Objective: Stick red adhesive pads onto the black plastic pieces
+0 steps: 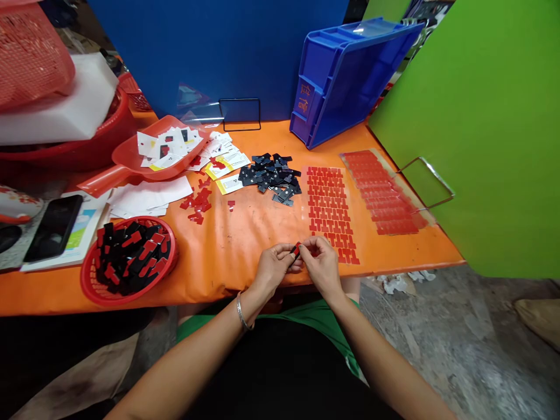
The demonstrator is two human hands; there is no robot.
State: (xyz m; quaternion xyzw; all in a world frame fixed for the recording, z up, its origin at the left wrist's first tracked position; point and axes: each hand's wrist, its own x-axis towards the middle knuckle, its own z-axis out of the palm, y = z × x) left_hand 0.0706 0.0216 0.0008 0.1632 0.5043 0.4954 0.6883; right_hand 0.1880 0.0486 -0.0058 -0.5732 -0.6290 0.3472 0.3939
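Observation:
My left hand (275, 265) and my right hand (321, 262) meet at the near edge of the orange table (245, 233), fingers pinched together on one small black part with a red sticker (296, 251). Just right of my hands lies a clear sheet of red T-shaped stickers (329, 201). Beyond them sits a pile of small black parts (271, 177). A red round basket (129, 259) at the near left holds several black parts with red stickers on them.
A second sheet of red stickers (385, 192) lies at the right. A blue crate (350, 76) leans at the back right beside a green panel (490, 134). A red scoop with white backing papers (149, 154), loose papers and a phone (52, 227) occupy the left.

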